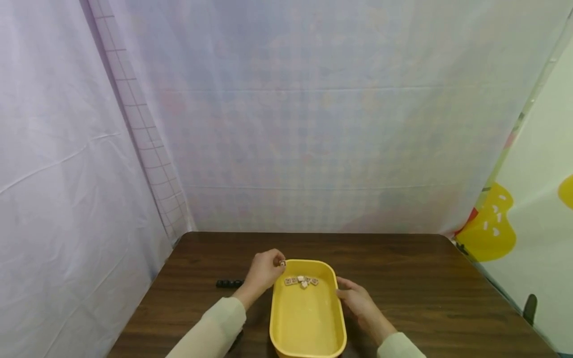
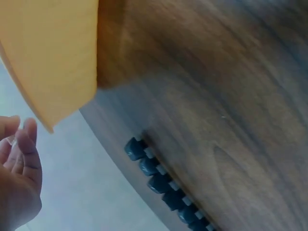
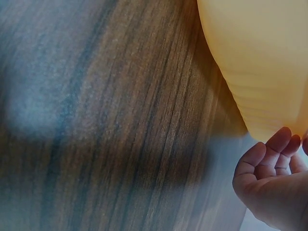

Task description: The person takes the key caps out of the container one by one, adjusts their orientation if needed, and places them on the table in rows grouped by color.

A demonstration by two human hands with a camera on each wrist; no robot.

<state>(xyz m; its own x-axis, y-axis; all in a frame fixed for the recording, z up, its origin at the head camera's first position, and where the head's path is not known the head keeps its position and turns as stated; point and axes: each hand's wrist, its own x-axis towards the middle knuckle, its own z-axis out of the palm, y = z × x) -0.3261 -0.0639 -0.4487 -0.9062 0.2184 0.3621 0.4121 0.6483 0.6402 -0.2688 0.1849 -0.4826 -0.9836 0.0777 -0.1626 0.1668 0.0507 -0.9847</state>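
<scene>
A yellow plastic bin [image 1: 309,318] stands on the table, with several small pale square pieces [image 1: 304,282] bearing brown marks near its far end. My left hand [image 1: 264,272] is over the bin's far left edge, pinching another small marked piece [image 1: 283,263] between thumb and fingertips. In the left wrist view that piece is not distinct. At the bin's right side, my right hand [image 1: 360,302] holds the rim, thumb at the edge and bent fingers [image 3: 262,161] against the outer wall.
A row of dark glossy pieces [image 2: 166,185] with light grey parts lies left of the bin, partly behind the left forearm. Another dark thing [image 1: 236,340] shows below that sleeve. The brown wooden table [image 1: 412,278] meets hanging curtains [image 1: 309,124] behind and beside it.
</scene>
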